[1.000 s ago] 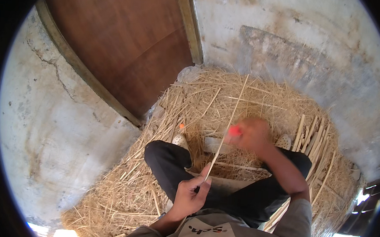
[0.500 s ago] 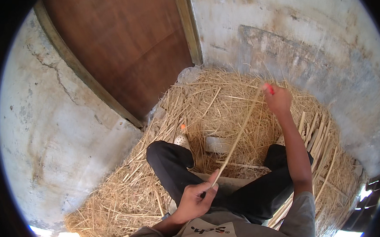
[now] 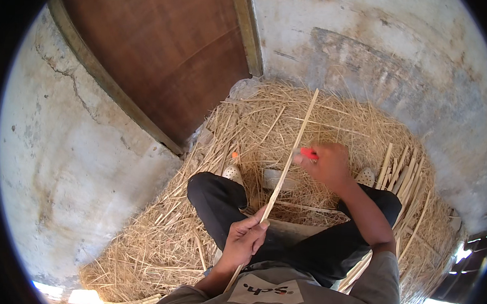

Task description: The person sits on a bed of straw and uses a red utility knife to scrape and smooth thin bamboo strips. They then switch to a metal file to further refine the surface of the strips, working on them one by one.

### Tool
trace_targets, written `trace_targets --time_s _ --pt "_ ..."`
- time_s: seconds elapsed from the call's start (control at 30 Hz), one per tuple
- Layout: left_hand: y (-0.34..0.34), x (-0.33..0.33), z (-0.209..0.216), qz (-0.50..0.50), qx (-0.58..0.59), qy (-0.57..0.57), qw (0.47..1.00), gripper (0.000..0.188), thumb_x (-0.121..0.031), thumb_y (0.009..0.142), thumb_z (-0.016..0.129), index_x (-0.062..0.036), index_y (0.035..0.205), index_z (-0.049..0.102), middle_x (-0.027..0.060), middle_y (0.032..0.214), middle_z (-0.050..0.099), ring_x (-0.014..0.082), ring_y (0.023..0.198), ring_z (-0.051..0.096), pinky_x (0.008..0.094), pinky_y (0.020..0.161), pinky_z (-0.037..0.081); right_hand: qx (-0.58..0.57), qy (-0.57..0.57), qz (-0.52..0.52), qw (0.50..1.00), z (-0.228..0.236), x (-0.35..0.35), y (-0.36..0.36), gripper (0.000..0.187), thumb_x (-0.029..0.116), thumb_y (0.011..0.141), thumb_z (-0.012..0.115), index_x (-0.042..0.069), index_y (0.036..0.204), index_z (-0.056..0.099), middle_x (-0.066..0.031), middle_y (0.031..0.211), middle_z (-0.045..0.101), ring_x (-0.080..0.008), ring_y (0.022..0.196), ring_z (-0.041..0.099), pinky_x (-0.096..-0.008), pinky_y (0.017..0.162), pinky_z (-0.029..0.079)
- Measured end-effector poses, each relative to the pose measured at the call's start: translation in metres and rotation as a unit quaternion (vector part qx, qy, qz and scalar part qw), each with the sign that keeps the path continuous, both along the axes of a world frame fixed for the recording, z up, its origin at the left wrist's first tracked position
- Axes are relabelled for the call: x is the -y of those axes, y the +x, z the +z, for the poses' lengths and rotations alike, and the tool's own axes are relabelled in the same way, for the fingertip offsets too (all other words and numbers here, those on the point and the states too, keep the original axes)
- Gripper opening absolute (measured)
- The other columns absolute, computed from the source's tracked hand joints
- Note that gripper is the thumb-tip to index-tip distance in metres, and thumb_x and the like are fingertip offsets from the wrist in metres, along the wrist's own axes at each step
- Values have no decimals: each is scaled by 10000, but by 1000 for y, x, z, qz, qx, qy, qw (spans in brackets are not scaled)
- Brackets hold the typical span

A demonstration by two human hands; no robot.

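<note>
The left hand (image 3: 244, 241) pinches a pale strip (image 3: 302, 127) between thumb and fingers, its long end slanting up and away from them. The right hand (image 3: 330, 161) has its fingers curled around a red tool (image 3: 309, 152) just beside the strip, contact unclear; straw-like shavings (image 3: 195, 264) lie beneath and around both hands' fingers.

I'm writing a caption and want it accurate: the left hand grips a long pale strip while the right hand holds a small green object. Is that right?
Not quite: the small object is red, not green, as the head view shows. The left hand does grip a long pale strip, and the right hand holds the object.
</note>
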State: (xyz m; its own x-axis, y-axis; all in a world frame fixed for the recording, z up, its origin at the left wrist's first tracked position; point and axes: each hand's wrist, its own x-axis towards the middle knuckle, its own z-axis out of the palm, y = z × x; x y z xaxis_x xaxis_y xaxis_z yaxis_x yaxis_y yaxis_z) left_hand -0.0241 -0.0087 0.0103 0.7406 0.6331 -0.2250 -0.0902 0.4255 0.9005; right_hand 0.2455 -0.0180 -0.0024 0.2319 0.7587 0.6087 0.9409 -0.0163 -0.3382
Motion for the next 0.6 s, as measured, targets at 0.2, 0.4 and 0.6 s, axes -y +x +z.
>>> trace_targets --time_s 0.2,0.4,0.6 --pt "2 4 8 2 -80 89 993 427 -50 973 527 -65 1396 474 -77 614 414 7 526 344 169 479 284 48 2 67 997 -1 9 -26 589 678 709 680 124 552 557 -56 466 506 -237 414 548 -378 431 432" --pt "3 3 11 12 -107 210 972 417 -18 964 527 -37 1379 482 -97 706 411 6 648 324 158 575 281 43 20 63 997 1 7 -28 596 664 703 685 115 556 505 -62 445 462 -247 387 503 -389 418 410" --pt "0 4 3 0 -34 185 982 409 -54 979 507 -35 1387 476 -75 659 438 4 525 341 173 462 269 -7 9 4 1000 2 -9 6 581 633 689 708 102 569 506 -74 482 488 -249 428 527 -377 423 407"
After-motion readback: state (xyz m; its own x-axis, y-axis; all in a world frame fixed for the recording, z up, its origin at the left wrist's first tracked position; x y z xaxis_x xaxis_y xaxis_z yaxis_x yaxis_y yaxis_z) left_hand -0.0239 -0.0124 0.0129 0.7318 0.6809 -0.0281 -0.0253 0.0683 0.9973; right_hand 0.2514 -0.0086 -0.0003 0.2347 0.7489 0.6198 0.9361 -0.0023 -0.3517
